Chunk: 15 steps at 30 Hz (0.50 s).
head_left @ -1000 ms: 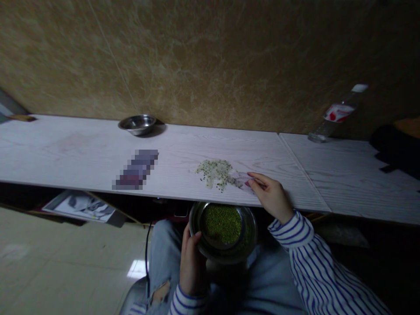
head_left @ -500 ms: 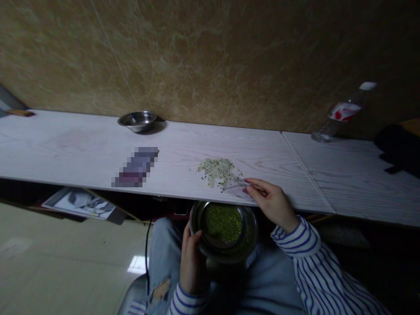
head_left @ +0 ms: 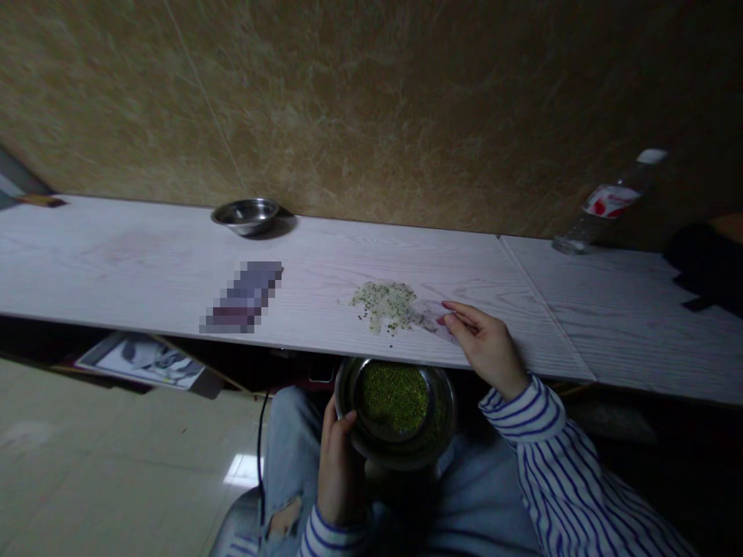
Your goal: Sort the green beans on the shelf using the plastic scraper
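Observation:
My left hand [head_left: 340,460] grips the left rim of a metal bowl [head_left: 442,433] held over my lap, just below the table's front edge. Small green beans [head_left: 395,393], like mung beans, cover its bottom. Above the table, my right hand [head_left: 486,342] pinches a thin, see-through plastic piece [head_left: 428,312] between thumb and fingers. Its far end meets the right side of a spread pile of pale grains mixed with green beans [head_left: 383,304]. Whether it is a card or a sheet is not clear.
A small metal bowl [head_left: 246,216] stands near the wall, with a pixelated flat object [head_left: 244,298] in front of it. Farther right are a plastic bottle [head_left: 611,201] and a dark item [head_left: 708,263]. An open drawer [head_left: 148,362] sits under the tabletop [head_left: 116,267].
My right hand has shifted slightly right and away from me with the plastic piece, which has moved up from the table's front edge. My left hand and the bowl stay put.

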{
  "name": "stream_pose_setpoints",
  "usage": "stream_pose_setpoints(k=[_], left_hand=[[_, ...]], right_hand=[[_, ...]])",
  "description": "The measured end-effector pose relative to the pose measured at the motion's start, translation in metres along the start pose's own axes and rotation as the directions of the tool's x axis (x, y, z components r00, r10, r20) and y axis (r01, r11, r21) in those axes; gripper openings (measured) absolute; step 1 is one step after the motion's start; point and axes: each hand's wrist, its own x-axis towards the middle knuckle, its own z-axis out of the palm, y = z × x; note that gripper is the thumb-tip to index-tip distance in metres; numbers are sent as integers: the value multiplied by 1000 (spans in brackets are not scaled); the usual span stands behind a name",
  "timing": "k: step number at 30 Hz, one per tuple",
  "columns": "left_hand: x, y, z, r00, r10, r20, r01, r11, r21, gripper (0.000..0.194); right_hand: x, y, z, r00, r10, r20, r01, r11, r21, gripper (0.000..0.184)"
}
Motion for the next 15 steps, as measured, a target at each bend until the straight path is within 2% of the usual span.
stream_pose_setpoints(k=[8,12,15], left_hand=[[-1,2,2,993,-115,-18,114,991,-74,51],[0,1,0,990,-138,0,137,983,-120,52],[0,3,0,992,-124,-7,122,987,-108,54]], right_hand=[[3,1,19,996,-13,85,16,999,-33,34],[0,-6,17,990,-18,136,21,1000,-20,32],[-1,-9,14,992,-17,125,18,1000,-4,32]])
